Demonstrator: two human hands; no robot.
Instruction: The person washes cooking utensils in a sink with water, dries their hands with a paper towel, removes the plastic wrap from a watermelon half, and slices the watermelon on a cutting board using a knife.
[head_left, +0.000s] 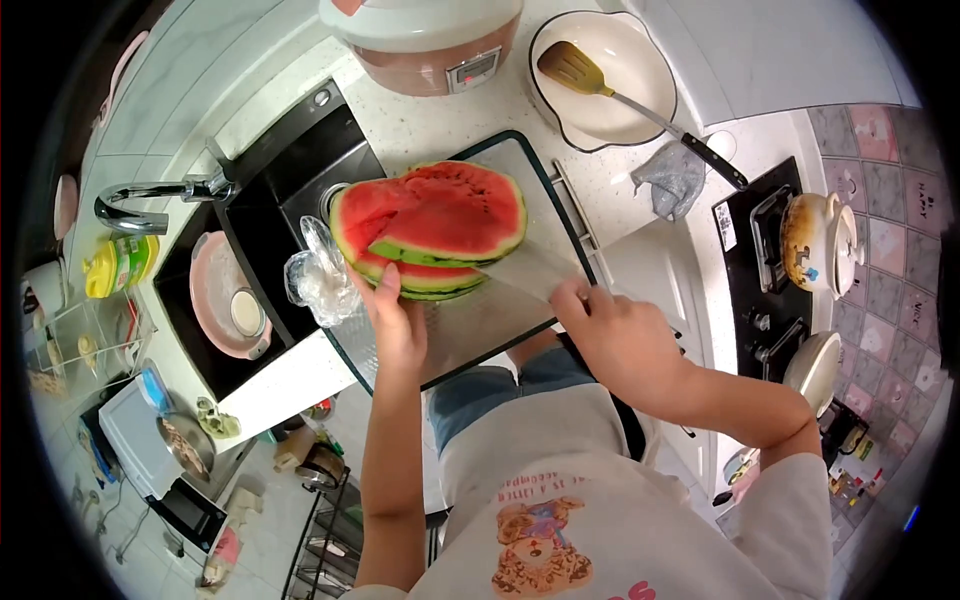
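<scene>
A large piece of watermelon (440, 225), red flesh up with a green rind, lies on a grey cutting board (520, 190) with a dark rim. My left hand (393, 318) rests on the near left edge of the melon, thumb against the rind. My right hand (615, 335) grips the handle of a broad knife (535, 272), whose blade lies flat and runs under the melon's near right side. Crumpled clear plastic wrap (318, 272) sits at the board's left edge.
A black sink (290, 180) with a pink bowl (215, 295) and a chrome tap (150, 195) lies to the left. Behind the board stand a rice cooker (425, 45) and a white dish (640, 95) holding a spatula (600, 82). A stove (770, 290) with pots is at the right.
</scene>
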